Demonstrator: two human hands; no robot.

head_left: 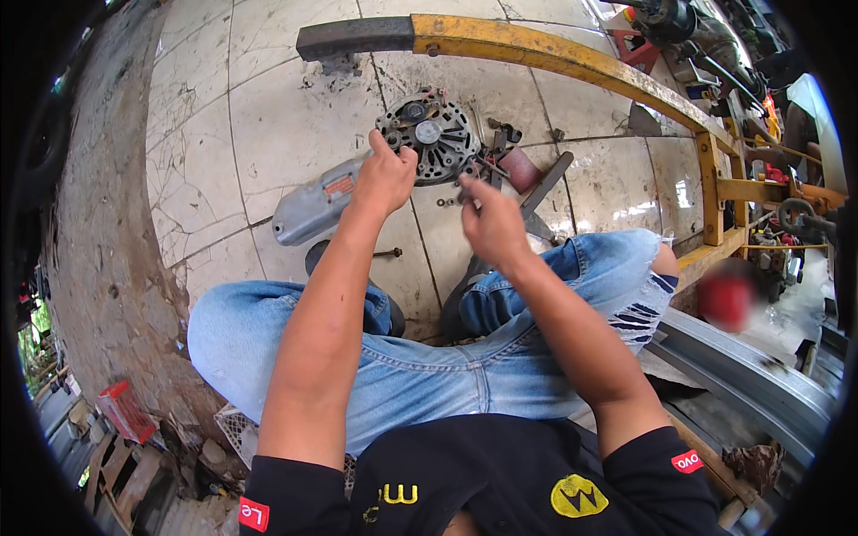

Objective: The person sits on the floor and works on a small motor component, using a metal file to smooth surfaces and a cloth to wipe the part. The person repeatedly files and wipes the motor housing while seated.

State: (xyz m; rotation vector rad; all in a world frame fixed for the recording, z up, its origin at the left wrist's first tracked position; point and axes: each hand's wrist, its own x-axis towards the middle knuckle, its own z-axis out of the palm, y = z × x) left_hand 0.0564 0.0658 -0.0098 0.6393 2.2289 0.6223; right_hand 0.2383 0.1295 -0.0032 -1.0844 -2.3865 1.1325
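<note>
Work in hand: a round, vented alternator-type housing (pixel 428 133), lying on the tiled floor (pixel 192 143) ahead of the seated person, beyond the knees.

Grip, left hand (pixel 386 175): thumb and forefinger at the near-left rim of the housing; cannot tell whether they clasp it or only steady it. Right hand (pixel 494 221): fingers curled, apparently closed on a small dark object (pixel 466 189), too blurred to identify, just off the near-right rim.

Progress (judged): partway. Loose nuts (pixel 447 202), a long bolt (pixel 388 254) and small dark parts (pixel 506 132) lie apart from the housing, so some hardware is off. These pieces remain to be fitted or dealt with; one frame does not settle whether this is stripping or rebuilding.

Orientation: vented face up, round hub centred, dark fitting (pixel 414 112) toward the far-left edge. Outline is near circular, no clear long axis across the face; shaft axis probably close to vertical. For comparison, the elongated grey casing (pixel 308 211) beside it runs diagonally, near-left to far-right, its far end behind the left forearm.
</note>
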